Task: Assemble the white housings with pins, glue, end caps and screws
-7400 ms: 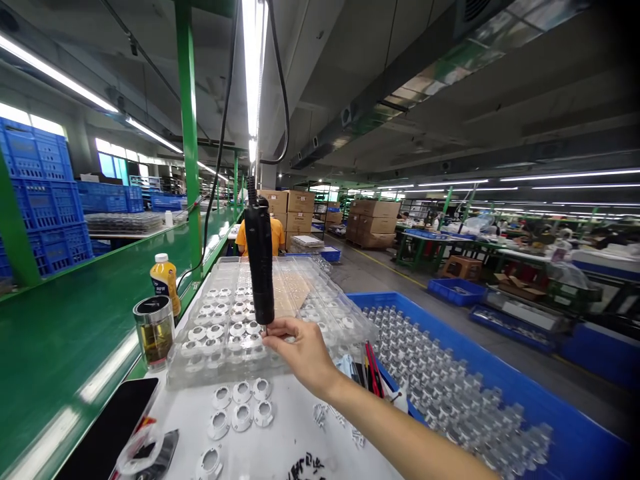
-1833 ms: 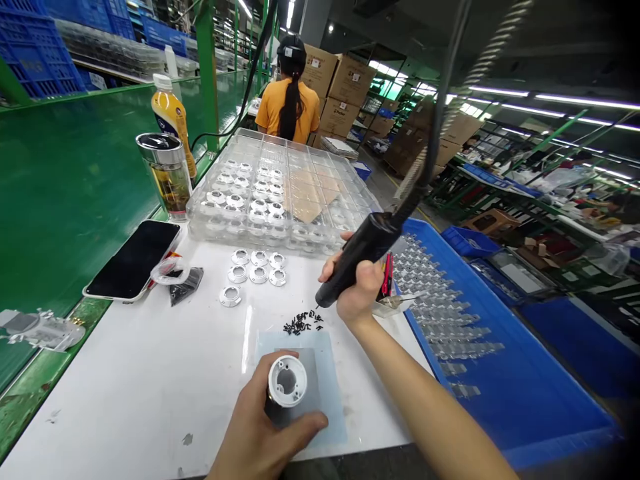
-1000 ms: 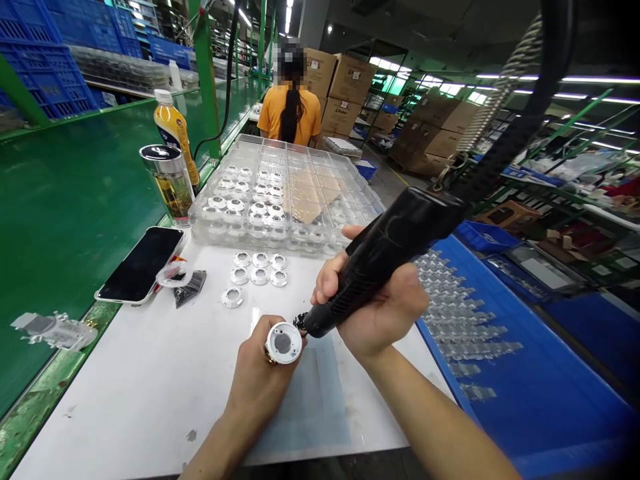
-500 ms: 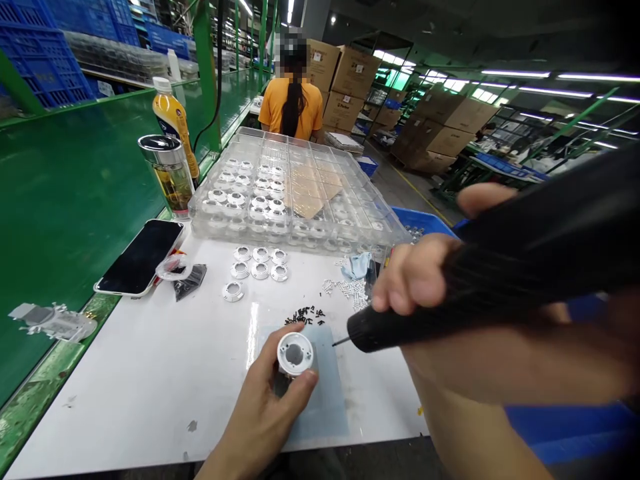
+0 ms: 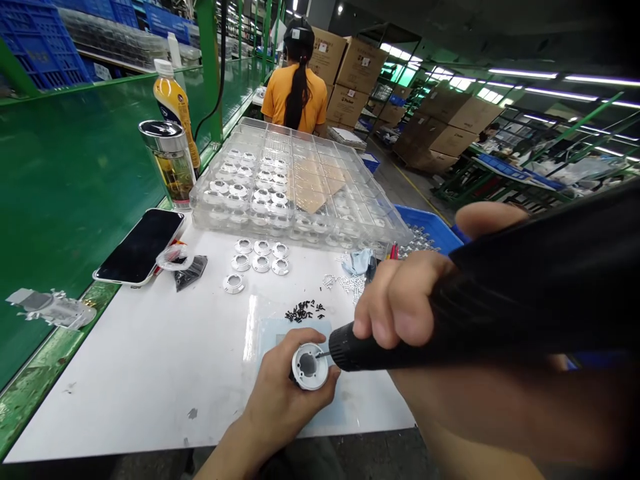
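My left hand (image 5: 283,393) grips a white cylindrical fitting (image 5: 309,366) upright, with its round open end facing up. My right hand (image 5: 400,300) is wrapped around a black electric screwdriver (image 5: 500,300), which runs in close to the camera. Its thin bit (image 5: 323,355) reaches the fitting's rim, and I cannot tell whether a screw sits on the tip. A small heap of black screws (image 5: 303,311) lies on a pale blue sheet (image 5: 295,333), just beyond my left hand. Several white ring parts (image 5: 259,257) lie on the white table (image 5: 125,400).
A clear plastic tray (image 5: 295,180) of white rings stands beyond the parts, with a tumbler (image 5: 169,160) and a juice bottle (image 5: 175,110) to its left. A phone (image 5: 139,245) lies at the left. A blue crate (image 5: 425,230) sits right, and a co-worker (image 5: 295,87) stands ahead.
The screwdriver's tip has moved left and reached the fitting's rim. The fitting has shifted slightly right, and the view has tilted a little.
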{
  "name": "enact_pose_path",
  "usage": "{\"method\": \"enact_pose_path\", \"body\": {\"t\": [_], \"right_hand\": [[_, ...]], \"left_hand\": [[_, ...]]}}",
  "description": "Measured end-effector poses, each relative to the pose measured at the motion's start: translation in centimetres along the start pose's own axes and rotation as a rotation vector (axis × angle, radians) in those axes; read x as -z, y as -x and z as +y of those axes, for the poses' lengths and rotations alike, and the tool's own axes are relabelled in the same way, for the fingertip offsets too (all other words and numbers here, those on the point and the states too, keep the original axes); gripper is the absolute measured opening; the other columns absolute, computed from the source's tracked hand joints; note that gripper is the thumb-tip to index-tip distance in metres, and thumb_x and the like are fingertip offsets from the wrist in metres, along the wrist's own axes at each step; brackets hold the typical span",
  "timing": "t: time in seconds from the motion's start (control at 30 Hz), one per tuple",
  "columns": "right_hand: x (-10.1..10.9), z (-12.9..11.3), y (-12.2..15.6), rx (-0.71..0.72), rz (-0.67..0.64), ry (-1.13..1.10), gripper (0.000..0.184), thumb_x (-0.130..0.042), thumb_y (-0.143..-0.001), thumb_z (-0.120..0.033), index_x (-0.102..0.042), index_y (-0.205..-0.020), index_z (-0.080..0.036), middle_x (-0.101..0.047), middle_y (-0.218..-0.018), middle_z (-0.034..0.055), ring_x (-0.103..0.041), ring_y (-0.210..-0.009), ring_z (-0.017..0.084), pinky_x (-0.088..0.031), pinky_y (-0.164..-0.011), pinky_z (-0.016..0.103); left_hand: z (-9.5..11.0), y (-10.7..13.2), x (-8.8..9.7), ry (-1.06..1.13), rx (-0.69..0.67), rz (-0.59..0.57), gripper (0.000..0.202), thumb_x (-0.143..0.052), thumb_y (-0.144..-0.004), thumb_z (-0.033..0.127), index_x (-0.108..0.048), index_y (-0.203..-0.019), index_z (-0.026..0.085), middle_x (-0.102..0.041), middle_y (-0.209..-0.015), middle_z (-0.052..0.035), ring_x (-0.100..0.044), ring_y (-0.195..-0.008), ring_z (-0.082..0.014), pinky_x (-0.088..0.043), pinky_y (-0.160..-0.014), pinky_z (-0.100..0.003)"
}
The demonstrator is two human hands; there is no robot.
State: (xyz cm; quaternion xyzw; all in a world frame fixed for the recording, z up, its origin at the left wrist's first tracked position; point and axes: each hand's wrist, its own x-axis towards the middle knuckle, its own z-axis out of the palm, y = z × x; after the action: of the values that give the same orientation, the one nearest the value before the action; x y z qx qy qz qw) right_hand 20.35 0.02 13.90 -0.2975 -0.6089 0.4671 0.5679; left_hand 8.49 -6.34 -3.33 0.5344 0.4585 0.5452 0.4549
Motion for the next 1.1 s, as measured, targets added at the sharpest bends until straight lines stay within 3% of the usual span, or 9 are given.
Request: {"method": "enact_pose_path", "body": {"t": [0.1,0.27,0.53,0.67,0.8,0.9,1.1], "right_hand": [[-0.2,0.8,0.1,-0.05,-0.075,-0.121,0.034,-0.064,-0.092,-0.061,-0.073,-0.115,-0.038,-0.066,-0.059,0.0005,-0.062,-0.047,0.024,-0.056,-0.05,0.043],[-0.5,1.6,0.0,-0.004,-0.07,-0.18,0.035,-0.056,-0.099,-0.057,-0.071,-0.119,-0.033,-0.068,-0.064,0.0011,-0.061,-0.048,0.023,-0.056,-0.049,0.041],[-0.9,1.7,0.0,-0.07,-0.086,-0.266,0.043,-0.056,-0.091,-0.063,-0.074,-0.116,-0.033,-0.069,-0.064,0.0053,-0.061,-0.048,0.025,-0.055,-0.043,0.043],[-1.4,1.5,-0.1,-0.108,-0.017,-0.238,0.042,-0.058,-0.089,-0.069,-0.076,-0.105,-0.034,-0.067,-0.056,0.0048,-0.057,-0.044,0.025,-0.052,-0.041,0.042],[-1.9,1.8,0.0,-0.083,0.005,-0.207,0.035,-0.059,-0.091,-0.065,-0.075,-0.096,-0.035,-0.063,-0.051,0.0025,-0.056,-0.04,0.024,-0.051,-0.041,0.041],[-2.2,2.2,0.2,-0.029,-0.013,-0.189,0.042,-0.056,-0.091,-0.072,-0.073,-0.098,-0.034,-0.063,-0.053,0.0016,-0.056,-0.039,0.023,-0.05,-0.041,0.039],[-2.8,1.8,0.1,-0.065,-0.003,-0.139,0.047,-0.054,-0.089,-0.076,-0.074,-0.089,-0.034,-0.062,-0.047,0.0011,-0.053,-0.037,0.021,-0.047,-0.04,0.037]], "left_hand": [[0.1,0.0,-0.1,-0.029,0.004,0.023,0.03,-0.074,-0.087,0.026,-0.061,-0.113,0.025,-0.073,-0.097,-0.0006,-0.069,-0.082,-0.0184,-0.055,-0.077,-0.03],[0.1,0.2,-0.3,-0.043,0.009,0.027,0.028,-0.074,-0.087,0.026,-0.061,-0.112,0.025,-0.071,-0.094,0.0004,-0.067,-0.079,-0.0174,-0.054,-0.075,-0.029],[0.0,0.2,-0.3,-0.045,0.018,0.029,0.026,-0.074,-0.087,0.025,-0.062,-0.11,0.025,-0.07,-0.093,0.001,-0.066,-0.079,-0.0168,-0.053,-0.075,-0.028],[0.0,0.1,-0.2,-0.043,0.032,0.036,0.025,-0.074,-0.085,0.024,-0.062,-0.107,0.024,-0.069,-0.089,0.0015,-0.065,-0.076,-0.0166,-0.052,-0.073,-0.028],[0.1,0.1,-0.3,-0.027,0.043,0.047,0.023,-0.073,-0.085,0.021,-0.063,-0.105,0.024,-0.07,-0.089,0.0015,-0.065,-0.077,-0.0168,-0.053,-0.074,-0.028],[0.1,0.0,-0.4,-0.024,0.052,0.05,0.021,-0.072,-0.084,0.02,-0.063,-0.103,0.024,-0.07,-0.087,0.002,-0.065,-0.075,-0.0165,-0.052,-0.071,-0.027],[-0.1,-0.1,-0.5,-0.018,0.059,0.046,0.024,-0.073,-0.081,0.016,-0.064,-0.102,0.025,-0.07,-0.087,0.0033,-0.065,-0.075,-0.016,-0.05,-0.07,-0.026]]}}
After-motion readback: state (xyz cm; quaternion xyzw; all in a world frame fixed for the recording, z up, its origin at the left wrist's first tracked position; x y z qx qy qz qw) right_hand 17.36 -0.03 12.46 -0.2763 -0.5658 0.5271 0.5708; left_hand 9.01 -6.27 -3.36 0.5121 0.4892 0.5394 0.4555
